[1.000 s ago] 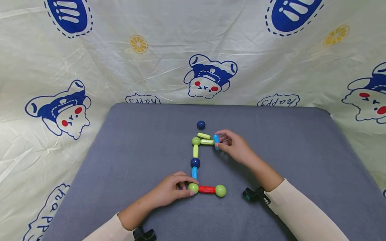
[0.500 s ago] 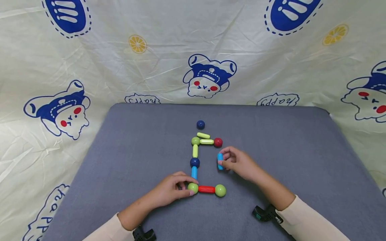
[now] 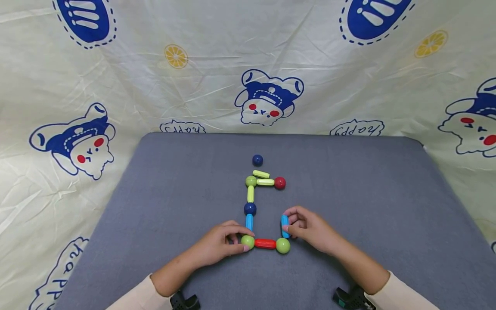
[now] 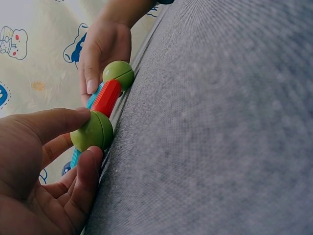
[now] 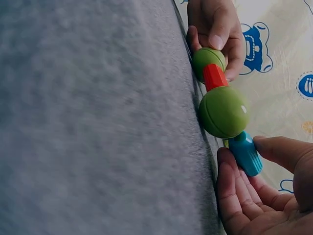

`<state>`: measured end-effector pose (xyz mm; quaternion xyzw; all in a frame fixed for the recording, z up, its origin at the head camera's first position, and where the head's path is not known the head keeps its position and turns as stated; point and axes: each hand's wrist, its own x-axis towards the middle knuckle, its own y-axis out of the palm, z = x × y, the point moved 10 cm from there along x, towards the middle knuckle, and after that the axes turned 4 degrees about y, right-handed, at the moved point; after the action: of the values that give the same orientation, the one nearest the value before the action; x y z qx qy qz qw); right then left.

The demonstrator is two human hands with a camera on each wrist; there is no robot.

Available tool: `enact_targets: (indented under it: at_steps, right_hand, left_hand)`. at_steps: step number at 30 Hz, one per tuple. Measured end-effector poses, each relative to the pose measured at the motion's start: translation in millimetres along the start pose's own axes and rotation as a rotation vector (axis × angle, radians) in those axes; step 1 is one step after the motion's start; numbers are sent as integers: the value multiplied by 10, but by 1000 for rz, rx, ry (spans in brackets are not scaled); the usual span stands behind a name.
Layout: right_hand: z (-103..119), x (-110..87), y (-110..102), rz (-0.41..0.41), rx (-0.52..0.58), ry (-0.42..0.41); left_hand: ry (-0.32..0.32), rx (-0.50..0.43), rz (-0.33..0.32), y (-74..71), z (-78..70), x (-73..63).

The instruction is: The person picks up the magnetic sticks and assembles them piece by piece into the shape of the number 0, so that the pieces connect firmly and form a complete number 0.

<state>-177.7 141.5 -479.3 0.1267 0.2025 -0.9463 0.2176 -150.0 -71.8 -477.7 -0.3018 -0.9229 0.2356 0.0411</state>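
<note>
My left hand (image 3: 218,244) pinches the green ball (image 3: 248,242) at the near left corner of a chain of rods and balls. A red rod (image 3: 265,244) joins it to a second green ball (image 3: 283,246). In my right hand (image 3: 311,228), thumb and fingers hold a blue rod (image 3: 285,226), its near end at that second ball; in the right wrist view the blue rod (image 5: 246,154) appears to touch the ball. From the left corner, another blue rod (image 3: 249,222), a dark blue ball (image 3: 250,209) and a yellow-green rod (image 3: 250,194) run away to a far green ball (image 3: 251,181).
A yellow-green rod (image 3: 265,182) links the far green ball to a red ball (image 3: 280,183). Behind it lie a loose yellow-green rod (image 3: 261,174) and a dark blue ball (image 3: 257,160). Everything rests on a grey cloth-covered table (image 3: 348,181) before a printed curtain (image 3: 209,86).
My right hand has carried the blue rod from beside the red ball toward me, down to the near right green ball. My left hand has stayed on its ball.
</note>
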Motion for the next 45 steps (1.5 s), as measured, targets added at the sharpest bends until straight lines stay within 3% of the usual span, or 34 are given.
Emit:
enact_targets:
  at_steps: [21, 45]
  right_hand:
    - [6, 13, 28, -57, 61, 10]
    - [-50, -17, 93, -16, 128, 48]
  left_hand:
    - [-3, -1, -2, 3, -8, 9]
    - [25, 3, -7, 4, -12, 3]
